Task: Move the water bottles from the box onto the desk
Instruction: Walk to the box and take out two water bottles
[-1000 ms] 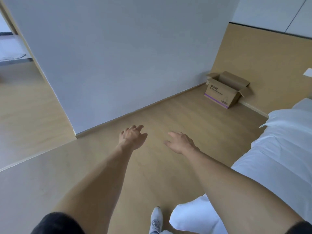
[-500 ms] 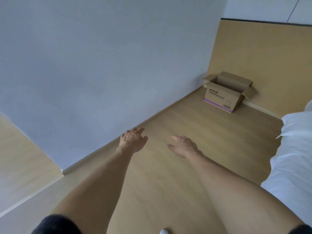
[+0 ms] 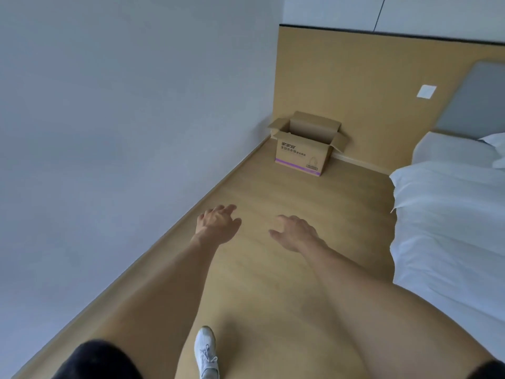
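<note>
An open cardboard box with a purple stripe stands on the wooden floor in the far corner, flaps spread. Its inside is hidden from here, so no bottles show. No desk is in view. My left hand and my right hand are stretched out ahead of me over the floor, fingers relaxed, holding nothing, well short of the box.
A grey-white wall runs along the left. A bed with white sheets fills the right side. A wooden wall panel stands behind the box. The strip of floor leads to the box. My white shoe shows below.
The view has swung right and moved forward: the box is now nearer and more central, the bed and headboard have come into view, and the doorway at left is gone. Both hands stay open.
</note>
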`<state>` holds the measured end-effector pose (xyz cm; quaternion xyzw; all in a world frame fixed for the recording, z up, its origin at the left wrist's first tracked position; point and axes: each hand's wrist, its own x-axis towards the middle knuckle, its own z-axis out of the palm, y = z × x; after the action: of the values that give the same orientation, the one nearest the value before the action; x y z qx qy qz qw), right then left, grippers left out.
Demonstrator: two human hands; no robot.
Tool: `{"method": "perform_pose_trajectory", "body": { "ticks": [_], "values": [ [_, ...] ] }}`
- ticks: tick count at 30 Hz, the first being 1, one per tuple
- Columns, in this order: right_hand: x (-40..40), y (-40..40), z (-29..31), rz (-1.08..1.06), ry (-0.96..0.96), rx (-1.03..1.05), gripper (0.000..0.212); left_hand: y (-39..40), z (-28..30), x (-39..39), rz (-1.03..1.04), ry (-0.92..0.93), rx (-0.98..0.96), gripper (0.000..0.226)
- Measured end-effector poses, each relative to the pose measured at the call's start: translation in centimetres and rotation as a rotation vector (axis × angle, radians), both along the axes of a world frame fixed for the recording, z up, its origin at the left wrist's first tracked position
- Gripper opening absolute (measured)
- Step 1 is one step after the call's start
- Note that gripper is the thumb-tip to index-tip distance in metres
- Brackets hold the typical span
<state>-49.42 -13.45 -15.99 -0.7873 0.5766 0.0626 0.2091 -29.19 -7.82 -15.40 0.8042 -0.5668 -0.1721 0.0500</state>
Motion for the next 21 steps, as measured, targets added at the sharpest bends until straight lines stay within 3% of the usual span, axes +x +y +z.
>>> {"method": "perform_pose_trajectory", "body": {
  "ticks": [15,21],
  "values": [
    [8.2,-21.9,0.3,-0.264,0.088,0.003,0.06,-27.8,-0.5,8.7,-0.261,0.043,0.004,0.052],
    [10.3,-28.2,0.4,-0.33,0.079,0.01,0.06,-35.4,-0.9,10.7,-0.329,0.059,0.017,0.053]
  ]
}}
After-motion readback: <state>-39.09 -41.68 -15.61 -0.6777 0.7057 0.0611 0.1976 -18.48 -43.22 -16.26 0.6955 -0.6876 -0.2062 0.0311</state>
